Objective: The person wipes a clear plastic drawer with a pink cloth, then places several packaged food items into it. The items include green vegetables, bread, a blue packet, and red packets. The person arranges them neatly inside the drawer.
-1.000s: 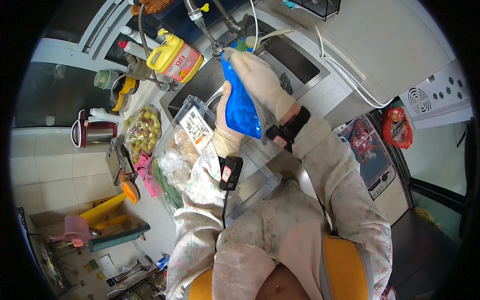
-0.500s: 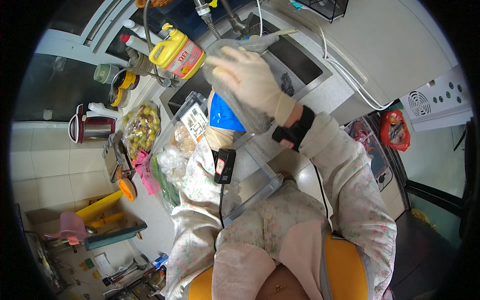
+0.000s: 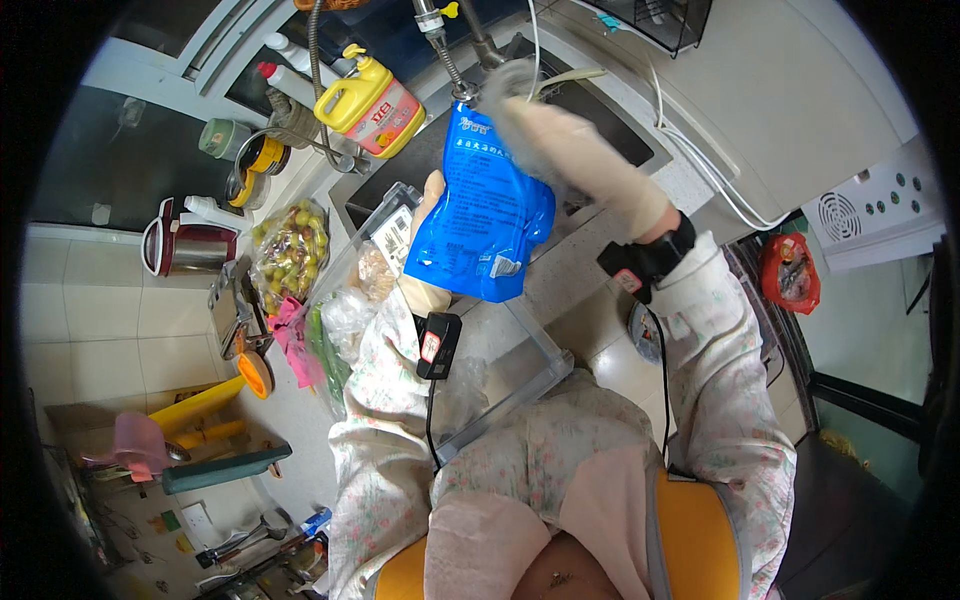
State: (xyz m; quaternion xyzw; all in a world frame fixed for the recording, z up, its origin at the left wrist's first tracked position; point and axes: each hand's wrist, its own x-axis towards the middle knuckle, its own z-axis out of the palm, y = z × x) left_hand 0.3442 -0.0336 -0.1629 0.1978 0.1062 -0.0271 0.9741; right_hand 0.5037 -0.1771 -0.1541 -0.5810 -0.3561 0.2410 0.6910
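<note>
A blue printed pouch (image 3: 480, 215) stands out in front of me, over the clear plastic bin (image 3: 530, 345). My left hand (image 3: 428, 290), in a cream glove, grips the pouch from its left side and behind; most of its fingers are hidden. My right hand (image 3: 590, 150), gloved too, is smeared by motion at the pouch's upper right. A limp grey cloth (image 3: 520, 110) is in its grasp, touching or just beside the pouch's top edge; I cannot tell which.
Behind the pouch lies a dark sink (image 3: 610, 130) under a tap hose (image 3: 440, 50). A yellow pump jug (image 3: 372, 105) stands at the sink's left. Bagged round fruit (image 3: 290, 245) and a pink cloth (image 3: 290, 335) sit on the left counter. A red bag (image 3: 790, 272) is at right.
The grey cloth, earlier draped over most of the blue pouch, has moved up and right with my right hand. The pouch's printed face is now uncovered.
</note>
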